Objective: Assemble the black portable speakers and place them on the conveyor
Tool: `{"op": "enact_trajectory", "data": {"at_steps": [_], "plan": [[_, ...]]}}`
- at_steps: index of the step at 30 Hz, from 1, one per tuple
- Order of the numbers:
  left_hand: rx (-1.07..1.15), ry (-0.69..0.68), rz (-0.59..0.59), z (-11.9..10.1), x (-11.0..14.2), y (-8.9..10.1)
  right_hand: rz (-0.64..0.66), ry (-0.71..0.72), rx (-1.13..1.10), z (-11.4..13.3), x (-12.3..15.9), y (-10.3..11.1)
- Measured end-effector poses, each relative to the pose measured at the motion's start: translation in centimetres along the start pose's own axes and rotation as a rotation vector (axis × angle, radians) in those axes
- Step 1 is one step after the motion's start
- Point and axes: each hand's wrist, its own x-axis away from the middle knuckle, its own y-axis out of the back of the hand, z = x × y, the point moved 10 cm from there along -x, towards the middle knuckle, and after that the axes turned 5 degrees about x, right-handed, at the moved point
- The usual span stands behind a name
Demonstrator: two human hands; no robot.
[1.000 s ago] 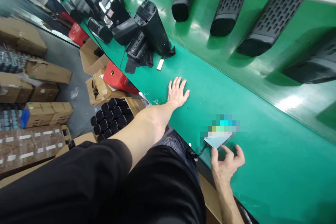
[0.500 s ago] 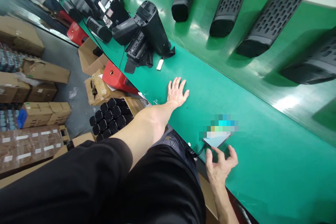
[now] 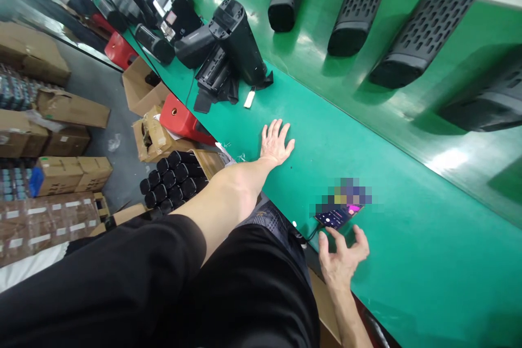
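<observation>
My left hand lies flat on the green bench, palm down, fingers spread, holding nothing. My right hand hovers at the near edge of the bench with its fingers spread, its fingertips at the lower end of a phone that lies on the bench with a lit dark screen and a cable plugged in. A black sleeve and dark shorts fill the lower left.
Black perforated speaker housings lie in a row on the shiny green conveyor beyond. A cluster of black devices sits at the far left of the bench. Below are cardboard boxes, red stools and a box of black cylinders.
The phone's screen changed from light to dark. My right hand drew back a little toward the bench edge. My left hand stayed put.
</observation>
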Motion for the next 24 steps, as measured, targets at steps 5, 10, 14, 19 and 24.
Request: {"op": "enact_trajectory", "data": {"at_steps": [5, 10, 14, 19, 24], "plan": [[0.006, 0.008, 0.013, 0.0, 0.0, 0.0, 0.003, 0.026, 0.010, 0.4, 0.1, -0.2], [0.003, 0.010, 0.017, 0.0, 0.0, 0.0, 0.007, 0.071, 0.034, 0.9, 0.0, -0.4], [0.008, 0.012, 0.018, 0.0, 0.0, 0.0, 0.022, 0.047, 0.057, 0.7, -0.1, -0.7], [0.018, 0.009, 0.022, 0.1, 0.0, -0.2, 0.004, 0.036, 0.072, 1.1, -0.3, -0.9], [0.019, 0.008, 0.016, 0.1, 0.0, -0.2, 0.009, 0.021, 0.083, 1.5, -0.3, -1.1]]}}
